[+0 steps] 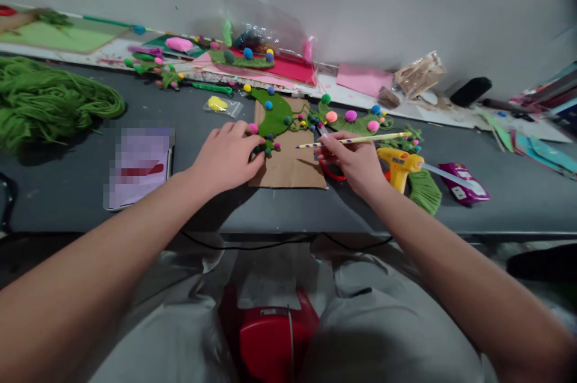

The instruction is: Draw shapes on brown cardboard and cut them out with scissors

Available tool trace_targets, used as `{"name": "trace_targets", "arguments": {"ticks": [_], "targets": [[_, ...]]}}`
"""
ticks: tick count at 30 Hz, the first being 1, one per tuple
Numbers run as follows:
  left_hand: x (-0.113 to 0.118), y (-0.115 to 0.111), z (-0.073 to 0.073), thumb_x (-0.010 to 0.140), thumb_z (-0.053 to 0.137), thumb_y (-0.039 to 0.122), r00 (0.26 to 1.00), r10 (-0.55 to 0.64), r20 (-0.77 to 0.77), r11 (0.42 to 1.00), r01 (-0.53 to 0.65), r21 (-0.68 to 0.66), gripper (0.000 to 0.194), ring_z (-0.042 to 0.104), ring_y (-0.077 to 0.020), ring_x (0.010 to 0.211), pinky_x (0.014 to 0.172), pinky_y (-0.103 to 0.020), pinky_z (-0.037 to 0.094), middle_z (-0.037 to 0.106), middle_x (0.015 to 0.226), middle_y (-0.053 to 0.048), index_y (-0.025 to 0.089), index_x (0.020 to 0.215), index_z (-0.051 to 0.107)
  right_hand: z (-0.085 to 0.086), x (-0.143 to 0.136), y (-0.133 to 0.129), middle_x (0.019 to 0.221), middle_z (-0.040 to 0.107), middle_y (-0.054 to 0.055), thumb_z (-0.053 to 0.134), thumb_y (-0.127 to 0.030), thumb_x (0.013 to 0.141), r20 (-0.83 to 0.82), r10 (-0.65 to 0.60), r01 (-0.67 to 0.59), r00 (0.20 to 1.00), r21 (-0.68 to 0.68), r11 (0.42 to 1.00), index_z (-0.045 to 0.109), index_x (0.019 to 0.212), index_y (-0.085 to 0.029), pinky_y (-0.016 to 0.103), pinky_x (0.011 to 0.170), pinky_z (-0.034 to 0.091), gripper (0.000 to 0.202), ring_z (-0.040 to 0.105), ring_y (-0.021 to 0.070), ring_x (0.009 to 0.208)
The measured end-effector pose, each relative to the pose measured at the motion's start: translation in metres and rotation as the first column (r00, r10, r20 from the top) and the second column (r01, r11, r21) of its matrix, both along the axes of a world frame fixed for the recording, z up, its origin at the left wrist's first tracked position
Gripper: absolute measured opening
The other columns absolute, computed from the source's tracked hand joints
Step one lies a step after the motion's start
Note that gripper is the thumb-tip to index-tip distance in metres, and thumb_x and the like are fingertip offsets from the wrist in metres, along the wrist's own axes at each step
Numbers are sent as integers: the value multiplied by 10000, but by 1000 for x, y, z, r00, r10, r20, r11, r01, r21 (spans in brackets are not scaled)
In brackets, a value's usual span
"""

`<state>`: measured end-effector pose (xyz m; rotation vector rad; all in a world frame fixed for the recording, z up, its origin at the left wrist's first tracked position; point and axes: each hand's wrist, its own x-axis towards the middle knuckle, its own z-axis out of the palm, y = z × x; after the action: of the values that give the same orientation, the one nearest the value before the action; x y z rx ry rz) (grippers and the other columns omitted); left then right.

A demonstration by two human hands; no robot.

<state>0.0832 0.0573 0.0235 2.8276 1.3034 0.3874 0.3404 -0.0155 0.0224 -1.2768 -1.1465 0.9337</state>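
My right hand (pixel 358 163) pinches a pale yellow pencil with dark spots (pixel 383 138), its tip pointing left over a brown cardboard piece (pixel 291 169). At the cardboard's left edge, my left hand (pixel 229 154) has thumb and fingers closed on a small green piece with pom-poms (pixel 269 147), partly hidden by the fingers. Just beyond lies a green crescent with pom-poms (pixel 277 115). Another green pom-pom piece (pixel 354 123) is behind my right hand. Red-handled scissors (pixel 333 172) are partly covered by that hand.
A yellow glue gun (pixel 399 165) lies beside green yarn (pixel 424 192) and a purple packet (pixel 464 183) on the right. On the left are a phone (pixel 140 160) and a large green yarn bundle (pixel 54 100). Coloured sheets (pixel 365 79) line the wall.
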Motion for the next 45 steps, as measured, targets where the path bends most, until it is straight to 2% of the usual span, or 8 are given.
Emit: {"name": "trace_targets", "arguments": {"ticks": [5, 7, 10, 15, 21, 24, 34, 45], "targets": [[13, -9, 12, 962, 471, 307, 999, -45, 20, 993, 43, 109, 328, 616, -366, 1075, 858, -514, 496, 619, 1157, -148, 142, 1135, 694, -8, -3, 21, 565, 594, -59, 856, -384, 775, -13, -77, 78, 997, 23, 997, 609, 757, -203, 187, 478, 423, 307, 515, 69, 491], [19, -20, 14, 970, 453, 250, 978, -197, 61, 971, 187, 146, 276, 630, -298, 995, 810, -452, 494, 639, 1093, -106, 168, 1078, 693, -11, -7, 29, 638, 658, -35, 817, -437, 814, -80, -14, 12, 997, -25, 1000, 632, 844, -210, 200, 524, 481, 294, 590, 91, 550], [29, -42, 9, 975, 488, 218, 846, -519, 123, 854, 508, 110, 229, 636, -243, 995, 826, -404, 507, 663, 1137, -77, 180, 1079, 689, -15, -11, 36, 788, 730, 19, 734, -526, 882, -99, 107, -115, 989, -73, 991, 692, 941, -197, 233, 641, 565, 337, 671, 117, 676], [44, -68, -12, 983, 506, 382, 713, -689, 129, 712, 699, -65, 449, 509, -286, 1361, 1178, -464, 382, 560, 1476, -122, 120, 1339, 580, -18, -8, 35, 807, 745, 25, 700, -518, 925, 48, 121, -119, 992, -48, 992, 728, 926, -196, 246, 748, 595, 323, 713, 133, 763], [53, -74, -25, 974, 462, 308, 678, -734, 38, 677, 735, -36, 554, 403, -317, 1480, 1266, -481, 264, 443, 1594, -177, 42, 1459, 474, -2, -15, 29, 653, 666, -2, 766, -482, 878, 82, 83, -72, 993, -135, 988, 684, 731, -182, 209, 575, 546, 344, 645, 109, 592], [55, -72, -26, 925, 494, 261, 678, -731, 80, 676, 735, -58, 557, 429, -289, 1466, 1294, -425, 219, 463, 1583, -155, 68, 1448, 498, 5, -26, 26, 598, 613, -10, 709, -578, 892, 129, 176, -146, 976, -209, 967, 640, 685, -185, 188, 455, 469, 450, 610, 98, 519], [45, -64, -25, 849, 633, 295, 663, -722, 200, 637, 749, -182, 647, 348, -338, 1533, 1295, -463, 248, 330, 1664, -186, 98, 1452, 507, 0, -21, 35, 578, 671, -15, 830, -539, 787, 203, 333, -282, 921, -244, 928, 615, 746, -191, 208, 418, 465, 411, 607, 114, 464], [41, -62, -29, 878, 616, 350, 702, -681, 208, 675, 712, -191, 622, 330, -325, 1544, 1305, -496, 215, 347, 1663, -151, 198, 1472, 516, -4, -20, 35, 580, 666, -19, 854, -490, 771, 223, 363, -313, 904, -232, 921, 610, 725, -213, 229, 382, 446, 373, 600, 124, 445]]}}
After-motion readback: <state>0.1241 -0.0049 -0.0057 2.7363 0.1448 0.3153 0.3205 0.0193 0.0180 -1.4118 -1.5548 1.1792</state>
